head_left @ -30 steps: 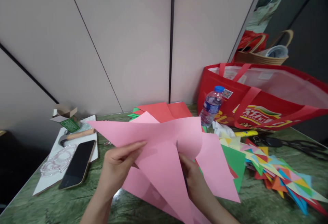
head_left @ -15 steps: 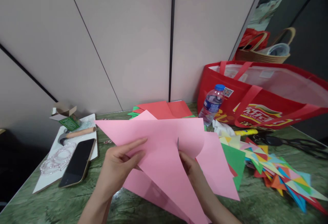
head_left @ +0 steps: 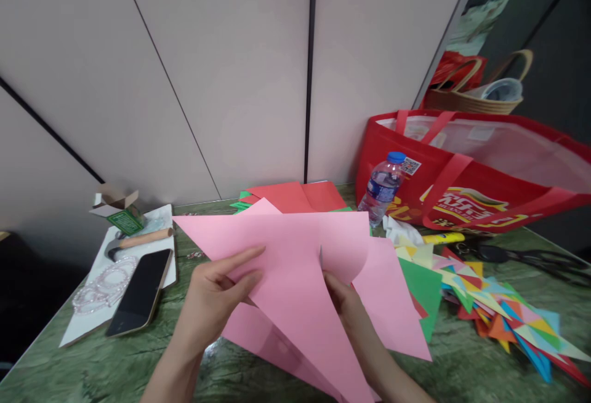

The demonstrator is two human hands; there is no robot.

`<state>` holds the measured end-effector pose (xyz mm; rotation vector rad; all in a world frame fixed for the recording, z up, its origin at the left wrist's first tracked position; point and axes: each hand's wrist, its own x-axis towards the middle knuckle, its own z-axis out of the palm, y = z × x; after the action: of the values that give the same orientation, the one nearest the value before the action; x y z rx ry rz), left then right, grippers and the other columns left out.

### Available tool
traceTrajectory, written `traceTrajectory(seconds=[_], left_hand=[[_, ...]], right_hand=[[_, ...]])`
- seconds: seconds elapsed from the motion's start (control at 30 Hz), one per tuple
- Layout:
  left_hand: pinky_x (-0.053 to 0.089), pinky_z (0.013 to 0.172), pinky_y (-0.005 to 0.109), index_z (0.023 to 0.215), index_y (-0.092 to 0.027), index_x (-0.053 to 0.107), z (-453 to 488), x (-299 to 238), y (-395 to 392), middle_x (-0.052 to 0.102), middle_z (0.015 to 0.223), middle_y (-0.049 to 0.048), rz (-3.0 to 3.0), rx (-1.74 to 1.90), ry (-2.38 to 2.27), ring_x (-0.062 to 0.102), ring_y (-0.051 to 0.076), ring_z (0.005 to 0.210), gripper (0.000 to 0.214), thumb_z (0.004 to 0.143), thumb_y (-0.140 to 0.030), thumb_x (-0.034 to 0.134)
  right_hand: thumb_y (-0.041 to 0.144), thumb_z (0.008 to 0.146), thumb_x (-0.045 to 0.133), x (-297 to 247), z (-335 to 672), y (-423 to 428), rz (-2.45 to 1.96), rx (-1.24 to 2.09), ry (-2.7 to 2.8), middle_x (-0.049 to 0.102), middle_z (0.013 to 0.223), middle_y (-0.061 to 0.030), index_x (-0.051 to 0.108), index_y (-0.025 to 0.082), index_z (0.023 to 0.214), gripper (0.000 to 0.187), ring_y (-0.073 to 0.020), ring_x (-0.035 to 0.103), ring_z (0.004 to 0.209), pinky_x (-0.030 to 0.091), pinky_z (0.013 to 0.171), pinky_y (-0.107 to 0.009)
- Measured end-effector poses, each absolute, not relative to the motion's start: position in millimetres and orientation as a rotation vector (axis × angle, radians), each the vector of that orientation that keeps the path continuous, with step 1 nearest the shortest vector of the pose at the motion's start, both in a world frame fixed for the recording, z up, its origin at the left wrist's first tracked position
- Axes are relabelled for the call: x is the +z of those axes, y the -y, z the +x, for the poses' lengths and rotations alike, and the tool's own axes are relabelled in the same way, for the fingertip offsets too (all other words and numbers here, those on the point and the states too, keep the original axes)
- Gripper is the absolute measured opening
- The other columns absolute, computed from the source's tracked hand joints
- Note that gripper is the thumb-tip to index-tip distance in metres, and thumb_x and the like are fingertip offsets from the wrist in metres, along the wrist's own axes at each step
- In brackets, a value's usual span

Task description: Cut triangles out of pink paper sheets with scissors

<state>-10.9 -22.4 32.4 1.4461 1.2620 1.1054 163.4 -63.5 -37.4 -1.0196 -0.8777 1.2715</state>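
A large pink paper sheet (head_left: 295, 304) is held up above the table. My left hand (head_left: 221, 292) is closed on its left part, thumb and index finger on the near face. My right hand (head_left: 339, 292) is closed behind the paper's cut edge, its fingers mostly hidden. A narrow metal blade (head_left: 321, 256) of scissors pokes through at the end of the cut, just above that hand; the handles are out of sight. To the right of the slit the paper curls away. More pink sheets (head_left: 388, 298) lie beneath and behind.
Red and green paper (head_left: 318, 197) lies at the back. On the right are a water bottle (head_left: 382, 187), a red bag (head_left: 462, 181), a yellow tube (head_left: 443, 238), black-handled scissors (head_left: 545, 258) and folded coloured paper pieces (head_left: 503, 311). A phone (head_left: 141, 292), hooked tool (head_left: 143, 240) and small box (head_left: 122, 212) sit left.
The pink sheet has shifted very slightly to the right at its top edge. Both hands stay in nearly the same place, with the same hold.
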Motion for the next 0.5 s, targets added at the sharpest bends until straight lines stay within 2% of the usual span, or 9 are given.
traceTrajectory(seconds=[0.1,0.23,0.5], left_hand=[[0.045,0.037,0.014,0.092,-0.024,0.076,-10.2,33.4,22.1,0.044,0.042,-0.007,1.448,1.111,-1.275,0.031,0.004,0.039,0.032,0.059,-0.022,0.076],[0.043,0.035,0.015,0.093,-0.022,0.076,-9.5,34.2,23.3,0.042,0.04,-0.0074,1.425,1.108,-1.294,0.028,0.004,0.039,0.033,0.059,-0.021,0.075],[0.045,0.038,0.016,0.094,-0.023,0.076,-10.5,31.7,22.5,0.053,0.048,-0.0047,1.405,1.095,-1.251,0.031,0.004,0.041,0.033,0.06,-0.022,0.076]], right_hand=[[0.012,0.062,0.067,-37.1,163.9,63.7,-1.011,1.281,0.887,0.074,0.079,-0.0018,0.068,0.019,0.081,0.021,-0.0196,0.067,0.072,0.052,0.06,-0.024],[0.012,0.062,0.069,-35.4,165.4,64.4,-1.007,1.256,0.944,0.073,0.076,-0.0012,0.067,0.019,0.081,0.021,-0.0185,0.066,0.067,0.053,0.061,-0.025],[0.01,0.06,0.068,-31.7,166.9,63.4,-1.049,1.24,0.948,0.072,0.075,-0.001,0.066,0.02,0.08,0.022,-0.0204,0.066,0.068,0.053,0.061,-0.027]])
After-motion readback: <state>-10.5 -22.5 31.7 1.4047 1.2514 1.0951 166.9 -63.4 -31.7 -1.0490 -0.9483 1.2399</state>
